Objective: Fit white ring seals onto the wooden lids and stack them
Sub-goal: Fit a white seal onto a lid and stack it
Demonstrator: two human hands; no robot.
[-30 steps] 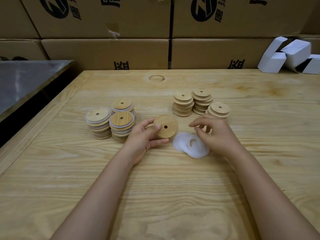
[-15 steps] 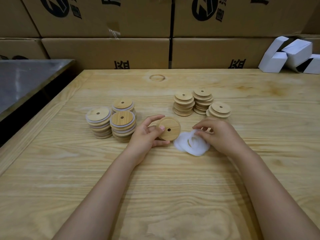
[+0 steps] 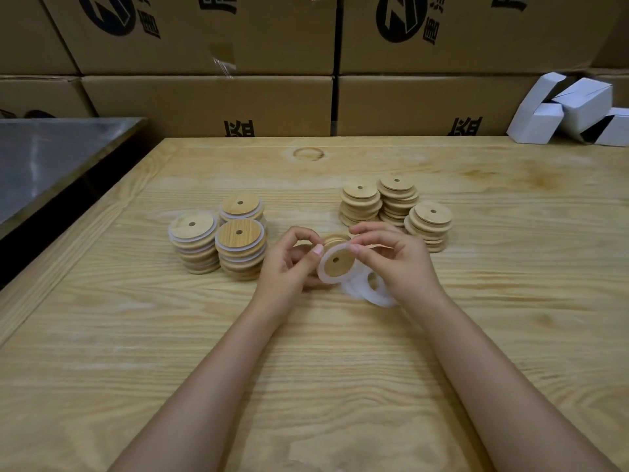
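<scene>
Both hands are being used: lid (image 3: 335, 261) w/ white ring (image 3: 322, 271) is being pinched by left hand (image 3: 289, 264) & right hand (image 3: 398, 257).

At frame centre a round wooden lid (image 3: 335, 261) with a small centre hole stands tilted, a white ring seal (image 3: 323, 271) around its rim. Loose white seals (image 3: 369, 289) lie just right. Sealed stacks (image 3: 218, 238) sit left, bare stacks (image 3: 396, 211) upper right.
</scene>
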